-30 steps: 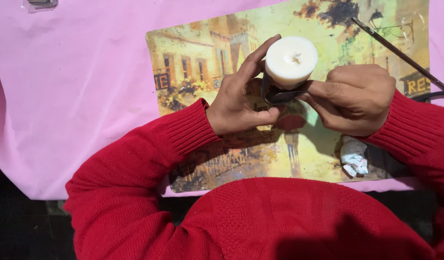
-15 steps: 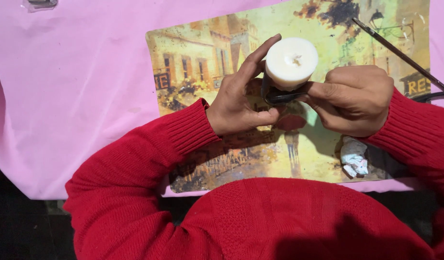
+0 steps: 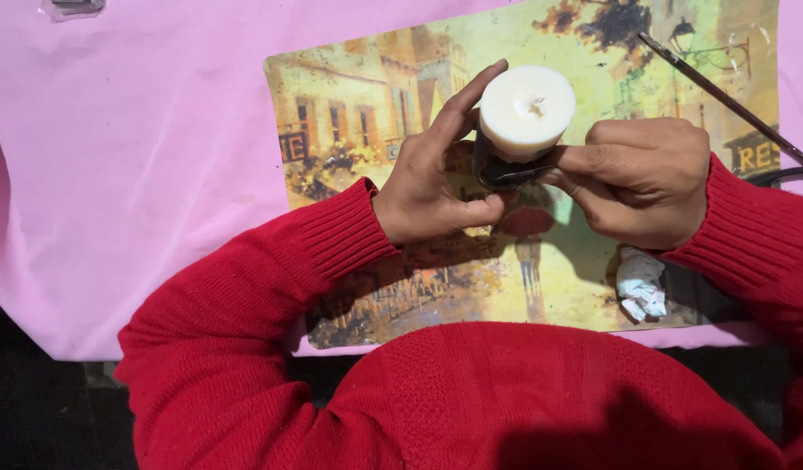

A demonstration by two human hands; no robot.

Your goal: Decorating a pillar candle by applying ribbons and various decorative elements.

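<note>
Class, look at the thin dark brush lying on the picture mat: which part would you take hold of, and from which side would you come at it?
Grip the thin brush on the bare middle of its handle, coming from above with a pinch across it. It lies flat and slanted on the picture mat, so only its top and sides are free. Its near end runs close to the right hand, which probably crowds that end.

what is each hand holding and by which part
The left hand grips the white candle by its side; the right hand pinches a dark strip at the candle's base.

White candle (image 3: 526, 109), pink cloth (image 3: 132, 174), red sleeves (image 3: 245, 305)
</note>
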